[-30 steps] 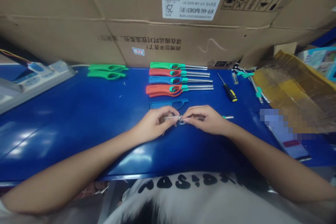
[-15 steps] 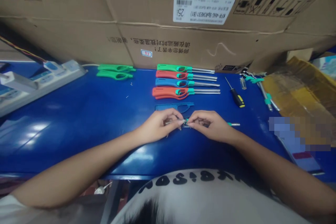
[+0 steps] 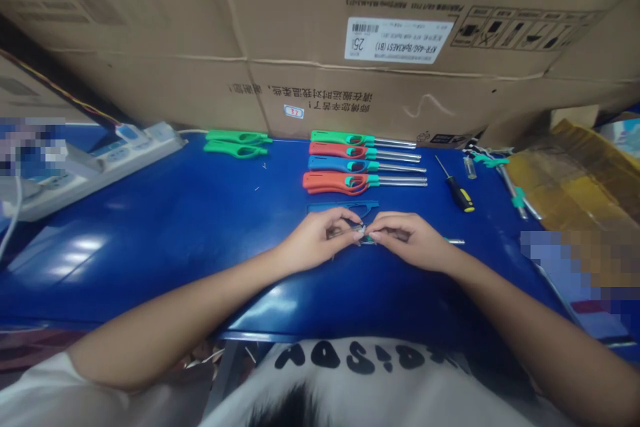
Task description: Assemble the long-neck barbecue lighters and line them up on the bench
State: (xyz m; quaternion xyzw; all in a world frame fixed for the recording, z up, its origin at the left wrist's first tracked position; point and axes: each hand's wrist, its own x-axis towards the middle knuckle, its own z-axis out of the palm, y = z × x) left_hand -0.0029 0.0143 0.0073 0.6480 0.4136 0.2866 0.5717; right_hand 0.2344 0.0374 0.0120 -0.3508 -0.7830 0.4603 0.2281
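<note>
My left hand [image 3: 325, 237] and my right hand [image 3: 413, 240] meet fingertip to fingertip low over the table, both closed in a pinch. Between them are the small inner parts of a lighter [image 3: 364, 231], pale and teal, mostly covered by my fingers. A thin metal lighter tube [image 3: 456, 241] sticks out past the right hand. Just beyond my fingers lies a blue lighter half-shell [image 3: 340, 206]. Farther back is a row of long-nosed lighters with green [image 3: 340, 138], red [image 3: 330, 149], blue [image 3: 330, 163] and orange [image 3: 325, 181] bodies.
Two green shells [image 3: 237, 144] lie by the cardboard wall [image 3: 280, 67]. A power strip [image 3: 115, 160] stands at left. To the right are a screwdriver [image 3: 460, 193], loose metal tubes with teal parts [image 3: 511, 190] and brown-yellow packaging [image 3: 545, 167].
The view has shifted slightly, so everything sits a little further right and lower. My hands stay together at the small parts, with the fingertips slightly moved.
</note>
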